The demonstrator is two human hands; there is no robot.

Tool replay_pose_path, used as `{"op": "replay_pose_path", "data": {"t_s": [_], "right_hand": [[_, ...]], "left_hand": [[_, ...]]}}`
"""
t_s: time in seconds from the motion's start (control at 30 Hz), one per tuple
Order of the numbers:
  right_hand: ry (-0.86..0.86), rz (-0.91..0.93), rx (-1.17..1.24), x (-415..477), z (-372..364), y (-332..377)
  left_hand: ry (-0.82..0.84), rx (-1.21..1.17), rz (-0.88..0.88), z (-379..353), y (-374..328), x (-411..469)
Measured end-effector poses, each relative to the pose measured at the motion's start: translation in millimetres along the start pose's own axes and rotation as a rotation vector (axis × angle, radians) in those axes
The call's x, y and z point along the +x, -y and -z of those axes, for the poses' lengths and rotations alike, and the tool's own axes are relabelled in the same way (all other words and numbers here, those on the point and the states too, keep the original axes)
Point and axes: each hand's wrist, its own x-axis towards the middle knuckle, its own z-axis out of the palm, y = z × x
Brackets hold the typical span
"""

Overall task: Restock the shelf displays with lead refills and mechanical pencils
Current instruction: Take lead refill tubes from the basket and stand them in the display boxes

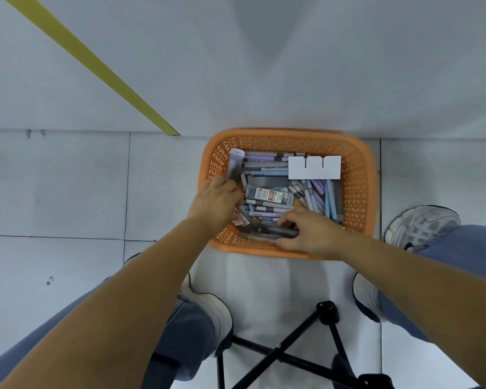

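The right grip is nearest, over the near wall of the basket. Its thumb and fingers are narrowed round dark refills whose long axis runs left to right along that wall. The left grip sits a little farther in at the left wall, closed round the lower end of a clear pack that points away from the person. Between them, mid-basket, a labelled refill box lies crosswise, closer to the left grip, though both grips are full. Beyond it pencils also lie crosswise, beside a white card at the far wall. The likely next move is for the right grip to lift its refills straight up.
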Motion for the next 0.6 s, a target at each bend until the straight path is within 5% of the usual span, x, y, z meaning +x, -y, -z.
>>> {"op": "replay_pose_path", "data": {"t_s": [0.6], "right_hand": [[-0.021, -0.078, -0.041, 9, 2, -2]], "left_hand": [[-0.064, -0.026, 0.003, 19, 6, -7]]}}
